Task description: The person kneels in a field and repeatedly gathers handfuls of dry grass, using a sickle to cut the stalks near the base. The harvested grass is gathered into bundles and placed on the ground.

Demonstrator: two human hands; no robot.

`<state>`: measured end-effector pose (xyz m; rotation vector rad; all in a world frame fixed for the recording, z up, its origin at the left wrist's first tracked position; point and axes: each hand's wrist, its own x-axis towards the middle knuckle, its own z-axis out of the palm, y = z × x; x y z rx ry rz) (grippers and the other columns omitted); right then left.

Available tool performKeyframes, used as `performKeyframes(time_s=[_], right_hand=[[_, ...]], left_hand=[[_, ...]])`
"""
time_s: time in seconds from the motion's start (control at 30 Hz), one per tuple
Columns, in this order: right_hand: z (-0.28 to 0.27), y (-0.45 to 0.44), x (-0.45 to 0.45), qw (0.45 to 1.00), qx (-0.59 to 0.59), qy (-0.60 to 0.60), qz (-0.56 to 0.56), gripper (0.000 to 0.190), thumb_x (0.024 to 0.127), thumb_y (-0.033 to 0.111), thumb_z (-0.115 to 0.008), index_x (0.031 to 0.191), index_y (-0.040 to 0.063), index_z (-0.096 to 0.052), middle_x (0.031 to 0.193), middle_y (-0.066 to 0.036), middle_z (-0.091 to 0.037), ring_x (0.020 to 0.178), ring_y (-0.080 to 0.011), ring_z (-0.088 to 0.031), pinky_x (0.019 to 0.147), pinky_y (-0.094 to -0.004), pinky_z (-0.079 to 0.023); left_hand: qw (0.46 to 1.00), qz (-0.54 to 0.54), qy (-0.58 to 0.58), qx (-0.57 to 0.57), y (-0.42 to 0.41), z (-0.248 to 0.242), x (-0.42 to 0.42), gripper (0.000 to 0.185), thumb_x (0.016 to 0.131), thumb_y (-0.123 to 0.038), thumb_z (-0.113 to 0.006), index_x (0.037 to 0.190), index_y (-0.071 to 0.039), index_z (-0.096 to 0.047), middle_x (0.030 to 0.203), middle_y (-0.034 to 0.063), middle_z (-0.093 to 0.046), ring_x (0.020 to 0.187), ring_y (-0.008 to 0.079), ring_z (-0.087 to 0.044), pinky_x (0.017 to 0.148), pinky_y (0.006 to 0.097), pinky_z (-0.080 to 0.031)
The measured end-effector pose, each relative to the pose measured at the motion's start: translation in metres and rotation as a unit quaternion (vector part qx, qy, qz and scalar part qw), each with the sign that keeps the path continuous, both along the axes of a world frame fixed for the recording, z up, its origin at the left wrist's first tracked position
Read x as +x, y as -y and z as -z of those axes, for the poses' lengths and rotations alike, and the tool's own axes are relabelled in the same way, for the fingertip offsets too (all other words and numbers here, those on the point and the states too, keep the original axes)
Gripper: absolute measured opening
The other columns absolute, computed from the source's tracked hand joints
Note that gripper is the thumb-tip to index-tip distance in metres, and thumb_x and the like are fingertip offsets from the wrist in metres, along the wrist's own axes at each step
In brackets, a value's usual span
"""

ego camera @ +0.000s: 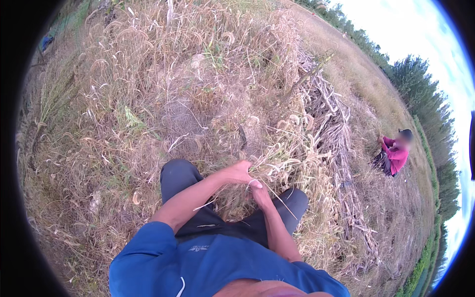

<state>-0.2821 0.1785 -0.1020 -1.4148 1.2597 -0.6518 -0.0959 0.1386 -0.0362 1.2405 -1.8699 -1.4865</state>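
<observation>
In the head view my left hand (pixel 239 172) and my right hand (pixel 259 191) meet between my bent knees. Both are closed around a bundle of dry grass stalks (pixel 272 159), whose seed heads fan out to the upper right. A thin pale strand shows at my right fingertips, and a few long stalks stick out below, over my right thigh. The fingers partly hide one another, so which stalks each hand grips cannot be told. A dark, narrow object (pixel 242 136), perhaps a blade, lies on the ground just beyond my hands.
Standing dry grass (pixel 126 55) spreads ahead and to the left. A long row of cut dry stalks (pixel 334 115) runs along my right side. Farther right a person in a pink top (pixel 396 157) sits low on the field, before a line of trees (pixel 423 85).
</observation>
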Motion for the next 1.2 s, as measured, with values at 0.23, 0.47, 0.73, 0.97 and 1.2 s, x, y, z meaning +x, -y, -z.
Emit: performKeyframes(time_s=[0.23, 0.47, 0.73, 0.97, 1.2], right_hand=[[0.003, 0.003, 0.005, 0.998, -0.042, -0.046, -0.023, 0.043, 0.103, 0.038, -0.045, 0.106, -0.001, -0.063, 0.076, -0.004, -0.059, 0.063, -0.0140, -0.058, 0.054, -0.0321, -0.049], [0.015, -0.002, 0.000, 0.989, 0.015, 0.043, 0.143, 0.053, 0.098, 0.049, -0.056, 0.108, -0.002, -0.065, 0.085, -0.008, -0.069, 0.077, -0.0158, -0.066, 0.067, -0.0293, -0.053], [0.089, -0.048, 0.023, 0.923, 0.113, -0.328, -0.166, 0.065, 0.084, 0.059, -0.066, 0.106, -0.002, -0.071, 0.089, -0.018, -0.073, 0.091, -0.0303, -0.072, 0.083, -0.0430, -0.053], [0.129, -0.044, 0.031, 0.944, 0.188, -0.243, -0.119, 0.053, 0.078, 0.045, -0.077, 0.091, -0.005, -0.071, 0.084, -0.023, -0.072, 0.080, -0.0345, -0.073, 0.075, -0.0430, -0.057], [0.146, -0.042, 0.033, 0.948, 0.281, -0.151, -0.007, 0.033, 0.078, 0.026, -0.070, 0.088, -0.005, -0.073, 0.078, -0.019, -0.071, 0.064, -0.0248, -0.071, 0.056, -0.0368, -0.057]], left_hand=[[0.989, -0.105, -0.099, -0.043, 0.002, 0.038, -0.009, 0.034, 0.079, -0.018, -0.077, 0.104, 0.003, -0.070, 0.084, 0.0113, -0.070, 0.075, 0.0175, -0.063, 0.070, 0.0337, -0.052], [0.912, -0.311, -0.259, -0.062, 0.023, 0.021, 0.024, 0.020, 0.087, -0.008, -0.070, 0.103, 0.004, -0.069, 0.081, 0.0075, -0.068, 0.066, 0.0127, -0.060, 0.057, 0.0303, -0.048], [0.832, -0.497, -0.238, -0.064, 0.042, -0.038, 0.132, 0.024, 0.086, -0.016, -0.077, 0.100, 0.003, -0.068, 0.084, 0.0113, -0.071, 0.075, 0.0176, -0.068, 0.073, 0.0321, -0.056], [0.792, -0.495, -0.357, -0.014, 0.040, -0.026, 0.143, 0.022, 0.086, -0.009, -0.075, 0.097, 0.008, -0.065, 0.080, 0.0168, -0.070, 0.061, 0.0210, -0.069, 0.044, 0.0312, -0.055], [0.790, -0.494, -0.361, -0.036, 0.043, -0.031, 0.132, 0.025, 0.086, -0.005, -0.073, 0.105, 0.006, -0.061, 0.078, 0.0144, -0.069, 0.064, 0.0197, -0.068, 0.051, 0.0317, -0.056]])
